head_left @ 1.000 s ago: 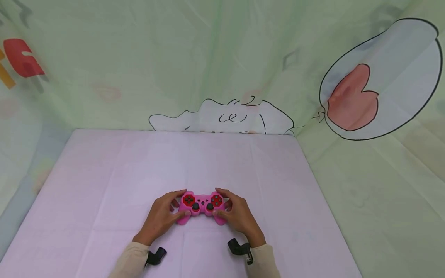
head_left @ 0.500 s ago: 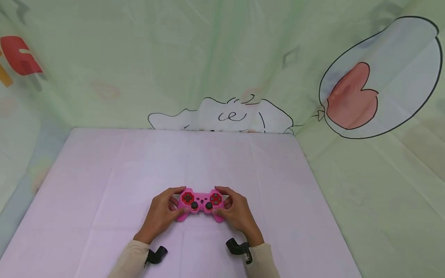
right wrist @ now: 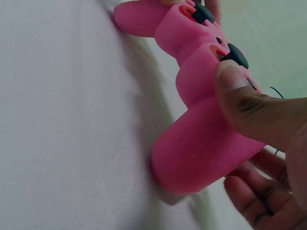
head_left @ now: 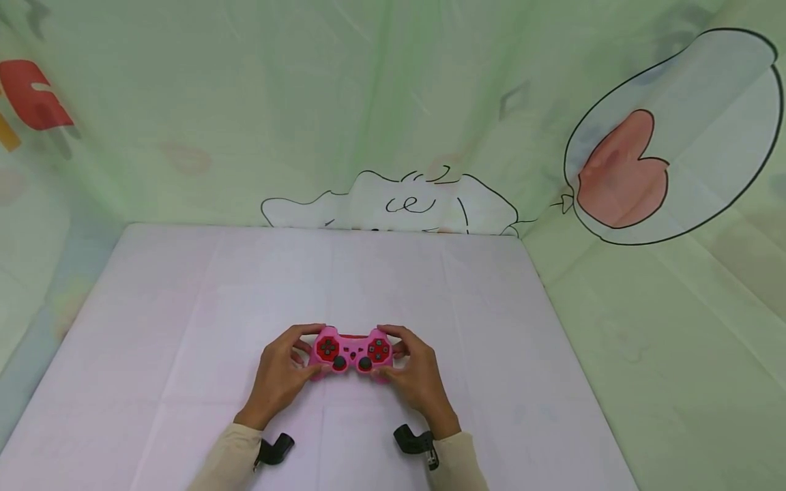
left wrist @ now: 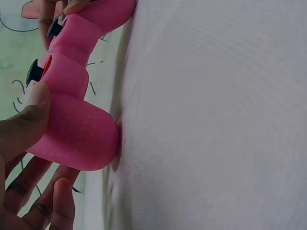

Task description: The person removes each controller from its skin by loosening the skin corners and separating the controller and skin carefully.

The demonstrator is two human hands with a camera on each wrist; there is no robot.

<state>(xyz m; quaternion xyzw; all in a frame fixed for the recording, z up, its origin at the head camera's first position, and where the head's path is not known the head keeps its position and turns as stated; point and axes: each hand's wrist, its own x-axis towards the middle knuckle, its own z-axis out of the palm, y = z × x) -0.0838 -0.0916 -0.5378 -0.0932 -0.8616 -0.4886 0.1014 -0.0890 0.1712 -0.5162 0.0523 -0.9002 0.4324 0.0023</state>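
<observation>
A pink game controller (head_left: 353,349) with red button panels and black thumbsticks is held between both hands, low in the middle of the head view. My left hand (head_left: 278,378) grips its left end, thumb on the front face near the stick, a finger over the top edge. On the other end, my right hand (head_left: 419,378) holds it the same way. Both wrist views show the grip ends of the controller (left wrist: 79,134) pointing down, right at the tabletop. In the right wrist view, the thumb (right wrist: 232,79) presses beside a stick while other fingers are behind.
A pale cloth-covered table (head_left: 184,293) spreads around the hands. Green printed fabric walls (head_left: 307,102) rise behind and beside it, with a heart balloon drawing (head_left: 706,88) at right. Black wrist mounts (head_left: 274,450) sit at both sleeves.
Both hands have shifted the controller slightly away and to the left. It has tilted, so its grips look shorter in the head view and a red strip shows along its top edge.
</observation>
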